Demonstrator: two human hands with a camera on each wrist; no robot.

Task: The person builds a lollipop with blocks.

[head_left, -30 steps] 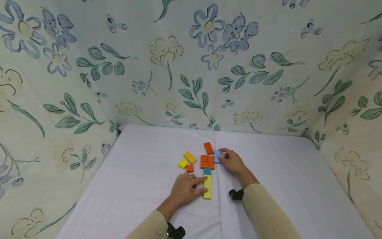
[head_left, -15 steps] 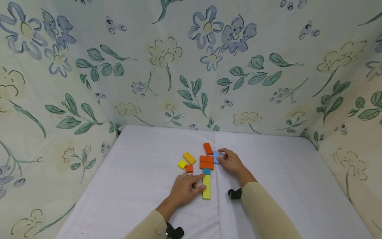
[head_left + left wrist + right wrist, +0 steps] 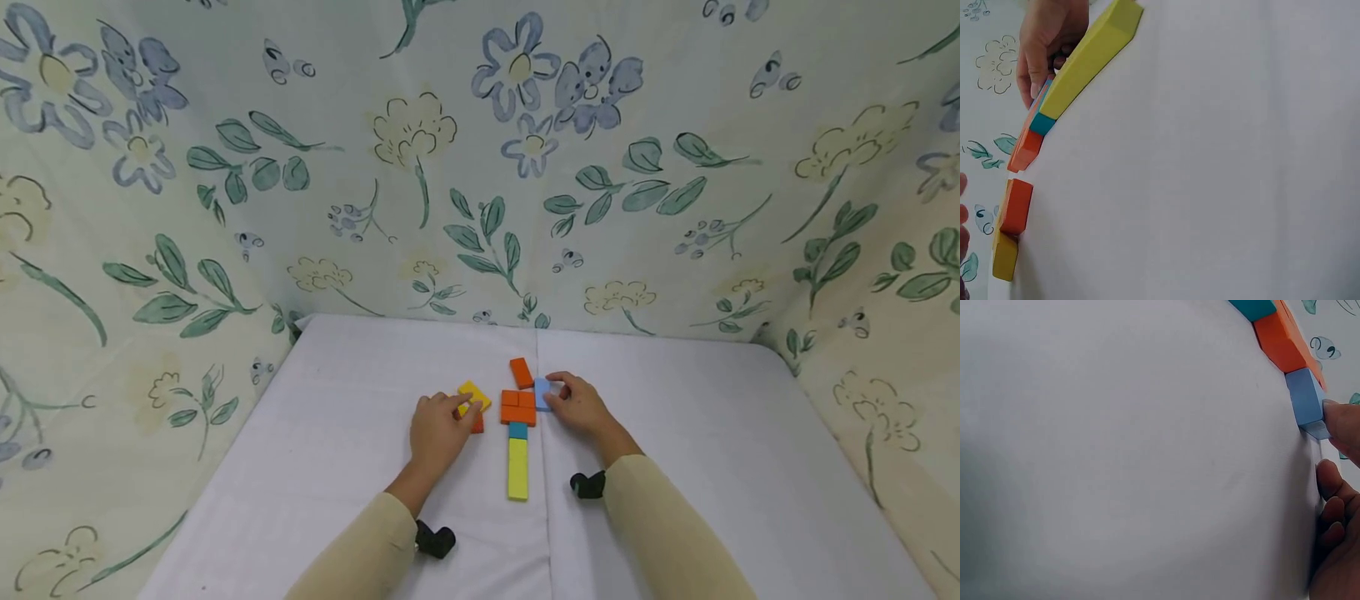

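My right hand (image 3: 588,412) pinches a light blue block (image 3: 1304,397) that lies against the orange-red blocks (image 3: 519,407). Below those, a teal block (image 3: 517,430) and a long yellow-green block (image 3: 517,469) continue in a straight column. My left hand (image 3: 437,435) is over the loose blocks at the left, thumb and index finger extended above an amber-yellow block (image 3: 471,387). A small orange-red block (image 3: 1017,206) shows partly beside it, and the hand mostly hides a small yellow block. In the left wrist view, fingertips (image 3: 962,215) show a gap from these blocks.
A single orange-red block (image 3: 521,372) lies tilted behind the group, its lower corner close to the light blue block. White cloth (image 3: 337,433) covers the table. Floral curtains (image 3: 420,208) stand behind and at both sides.
My left hand has left the long yellow-green block and moved up and left to the loose blocks. The right hand stays at the light blue block.
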